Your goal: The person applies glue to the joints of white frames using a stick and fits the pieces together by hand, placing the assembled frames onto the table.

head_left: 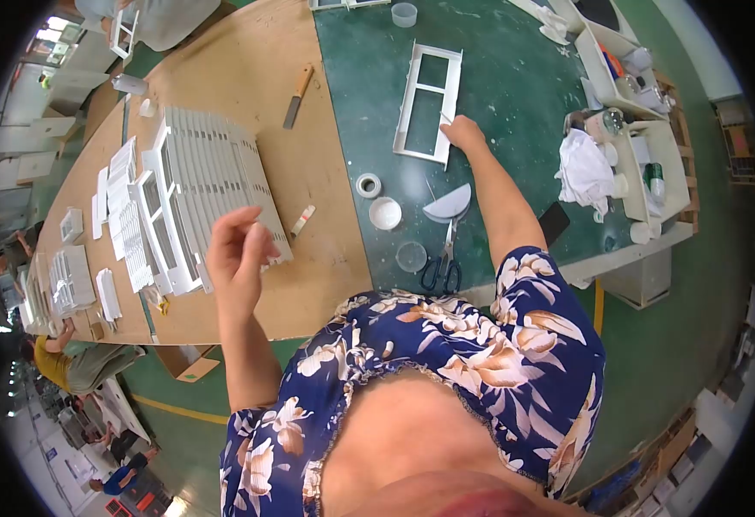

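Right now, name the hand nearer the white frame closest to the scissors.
Right. The right hand touches the right side of the white frame; the left hand is left of it.

No lettering can be read; the marking on the small white stick point(303, 221) is too blurred

A lane runs between the white frame point(431, 89) and the bench's point(515, 73) right-edge bins point(674, 142), its near end crossed by the right arm point(504, 194); the frame stack point(222, 164) obstructs towards the left edge.
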The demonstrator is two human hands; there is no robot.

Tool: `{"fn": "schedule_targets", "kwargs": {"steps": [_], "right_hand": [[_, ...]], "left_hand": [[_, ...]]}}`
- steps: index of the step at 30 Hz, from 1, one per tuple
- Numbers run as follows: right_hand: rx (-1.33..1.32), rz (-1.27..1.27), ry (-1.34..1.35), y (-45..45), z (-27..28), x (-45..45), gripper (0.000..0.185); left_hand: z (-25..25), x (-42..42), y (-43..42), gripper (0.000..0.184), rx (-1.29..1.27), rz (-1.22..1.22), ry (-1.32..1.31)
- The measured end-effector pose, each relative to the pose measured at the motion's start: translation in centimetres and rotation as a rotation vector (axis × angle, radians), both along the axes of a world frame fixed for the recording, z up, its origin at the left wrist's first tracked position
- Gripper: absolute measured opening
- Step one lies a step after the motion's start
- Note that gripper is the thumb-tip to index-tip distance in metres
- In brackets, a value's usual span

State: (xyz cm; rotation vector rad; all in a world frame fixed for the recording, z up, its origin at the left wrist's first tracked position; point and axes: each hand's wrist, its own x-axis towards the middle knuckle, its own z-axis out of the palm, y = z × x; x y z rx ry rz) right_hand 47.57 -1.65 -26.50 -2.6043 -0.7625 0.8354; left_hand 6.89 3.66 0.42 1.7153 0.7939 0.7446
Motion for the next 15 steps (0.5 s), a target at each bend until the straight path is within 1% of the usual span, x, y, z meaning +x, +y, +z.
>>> {"fn": "schedule_targets", "kwargs": {"steps": [2, 3, 4, 5, 7, 8, 9, 10, 11, 12, 13, 14, 15], "right_hand": [[0.013, 0.069, -0.010, 0.2, -1.2, 1.5, 0.038], [-0.030, 0.065, 0.021, 0.3, 0.7, 1.3, 0.035], [0.091, 0.082, -0.036, 0.0, 1.0, 1.5, 0.036], [0.091, 0.103, -0.050, 0.2, 1.5, 1.9, 0.037], [0.126, 0.201, -0.096, 0.4, 2.6, 2.6, 0.037], [0.149, 0.348, -0.148, 0.2, 4.1, 2.6, 0.035], [0.164, 0.353, -0.165, 0.0, 5.7, 2.0, 0.035], [0.220, 0.449, -0.182, -0.5, 7.2, 1.2, 0.034], [0.268, 0.543, -0.197, -1.3, 8.9, 0.2, 0.033], [0.332, 0.473, -0.191, -2.1, 10.5, -1.3, 0.033], [0.391, 0.404, -0.180, -2.8, 12.3, -3.3, 0.033], [0.446, 0.368, -0.199, -3.7, 14.2, -5.3, 0.033], [0.432, 0.369, -0.198, -4.1, 15.9, -6.8, 0.033]], "left_hand": [[-2.2, 2.2, 1.4, 0.019, -0.156, -0.028, 0.050], [-3.6, 3.2, 2.4, 0.019, -0.250, -0.045, 0.055], [-4.3, 4.7, 3.2, 0.019, -0.291, -0.034, 0.137], [-5.4, 6.3, 4.1, 0.021, -0.331, -0.019, 0.213], [-8.8, 9.0, 6.4, 0.030, -0.417, -0.036, 0.272], [-10.9, 10.4, 7.5, 0.035, -0.525, -0.025, 0.263], [-12.1, 11.7, 8.3, 0.040, -0.639, -0.021, 0.255], [-11.9, 12.8, 8.3, 0.040, -0.629, -0.025, 0.242], [-11.7, 13.7, 8.2, 0.043, -0.834, -0.035, 0.183], [-11.5, 14.3, 8.1, 0.046, -1.042, -0.050, 0.126], [-11.3, 14.3, 8.1, 0.046, -1.048, -0.061, 0.120], [-11.0, 14.0, 8.0, 0.054, -1.092, -0.251, -0.026], [-10.5, 13.5, 7.6, 0.062, -1.129, -0.436, -0.177]]}}
